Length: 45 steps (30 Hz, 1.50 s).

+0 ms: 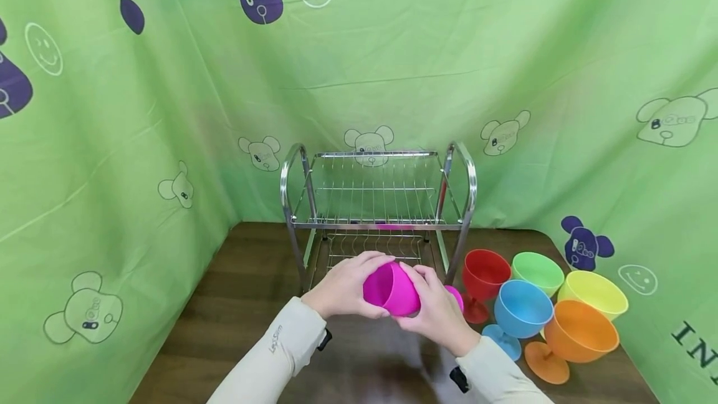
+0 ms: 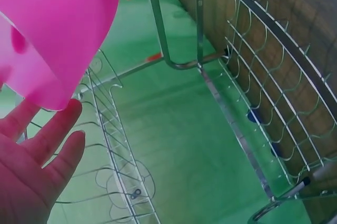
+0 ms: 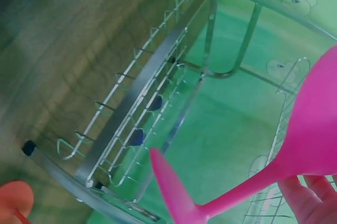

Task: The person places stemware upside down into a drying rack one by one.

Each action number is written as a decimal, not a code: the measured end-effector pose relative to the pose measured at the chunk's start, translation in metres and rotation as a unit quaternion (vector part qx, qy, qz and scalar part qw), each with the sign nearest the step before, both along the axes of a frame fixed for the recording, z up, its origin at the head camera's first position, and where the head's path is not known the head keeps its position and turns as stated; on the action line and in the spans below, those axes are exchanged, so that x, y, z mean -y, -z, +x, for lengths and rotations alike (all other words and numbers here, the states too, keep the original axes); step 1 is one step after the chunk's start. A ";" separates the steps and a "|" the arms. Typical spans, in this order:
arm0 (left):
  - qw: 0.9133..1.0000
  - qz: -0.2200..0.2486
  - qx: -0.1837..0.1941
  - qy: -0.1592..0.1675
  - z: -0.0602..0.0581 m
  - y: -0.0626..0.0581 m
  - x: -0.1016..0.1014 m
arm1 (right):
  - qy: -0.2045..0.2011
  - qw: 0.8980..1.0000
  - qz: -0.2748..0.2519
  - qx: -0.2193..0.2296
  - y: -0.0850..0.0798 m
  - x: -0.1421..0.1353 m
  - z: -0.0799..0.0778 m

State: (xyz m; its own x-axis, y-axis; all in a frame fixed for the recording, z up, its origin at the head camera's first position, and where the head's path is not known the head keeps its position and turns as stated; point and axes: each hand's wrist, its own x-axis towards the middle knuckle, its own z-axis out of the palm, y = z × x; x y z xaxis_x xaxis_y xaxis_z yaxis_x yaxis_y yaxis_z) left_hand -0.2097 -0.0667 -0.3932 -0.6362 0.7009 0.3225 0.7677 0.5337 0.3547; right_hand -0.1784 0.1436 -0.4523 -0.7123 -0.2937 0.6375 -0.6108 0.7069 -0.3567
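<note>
Goblet (image 1: 406,293), bright pink, stemmed, tilted, left hand (image 1: 343,287) and right hand (image 1: 440,313) gripping it

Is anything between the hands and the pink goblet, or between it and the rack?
Nothing visible. The left hand and right hand both grip the pink goblet directly, and no other object shows between it and the metal rack. The red goblet stands off to the right.

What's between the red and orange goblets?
The blue goblet stands between the red goblet and the orange goblet; the head view shows it.
</note>
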 end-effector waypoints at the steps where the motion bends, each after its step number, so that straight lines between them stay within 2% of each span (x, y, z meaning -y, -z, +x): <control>1: 1.000 -0.004 -0.001 0.000 0.000 -0.001 0.000 | -0.003 1.000 0.002 -0.006 -0.001 0.000 -0.001; 6: 1.000 -0.009 0.008 0.007 -0.002 -0.003 -0.001 | -0.013 0.999 0.018 -0.024 -0.004 -0.004 -0.003; 10: 1.000 0.005 0.030 0.008 -0.003 -0.006 -0.001 | -0.016 0.999 0.024 -0.014 -0.010 -0.004 -0.004; 18: 0.995 0.055 0.085 0.004 -0.003 -0.012 0.003 | -0.017 1.000 0.016 -0.009 -0.017 0.000 -0.003; 24: 0.986 0.121 0.116 0.003 -0.005 -0.006 0.005 | -0.007 1.000 -0.001 -0.012 -0.017 -0.001 0.001; 28: 0.978 0.170 0.124 -0.006 -0.002 0.003 0.011 | -0.010 0.998 -0.024 -0.059 -0.016 -0.004 0.005; 33: 0.971 0.216 0.100 -0.023 0.005 0.018 0.022 | -0.024 0.985 -0.081 -0.149 -0.013 -0.002 0.010; 35: 0.966 0.238 0.095 -0.033 0.008 0.022 0.025 | -0.032 0.980 -0.118 -0.154 -0.011 -0.001 0.012; 37: 0.959 0.263 0.097 -0.046 0.010 0.024 0.025 | -0.049 0.975 -0.165 -0.138 -0.009 0.000 0.015; 41: 0.938 0.323 0.104 -0.068 0.013 0.027 0.024 | -0.060 0.965 -0.242 -0.084 -0.007 0.003 0.021; 45: 0.922 0.365 0.107 -0.069 0.017 0.031 0.021 | -0.064 0.948 -0.312 -0.014 -0.006 0.007 0.025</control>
State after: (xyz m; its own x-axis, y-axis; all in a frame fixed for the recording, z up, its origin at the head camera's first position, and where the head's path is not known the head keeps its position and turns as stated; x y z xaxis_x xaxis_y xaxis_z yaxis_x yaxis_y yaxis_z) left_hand -0.1932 -0.0880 -0.4240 -0.8073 0.2536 0.5328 0.5806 0.1802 0.7940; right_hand -0.1531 0.1362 -0.4458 -0.6762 0.0651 0.7339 -0.6927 0.2829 -0.6634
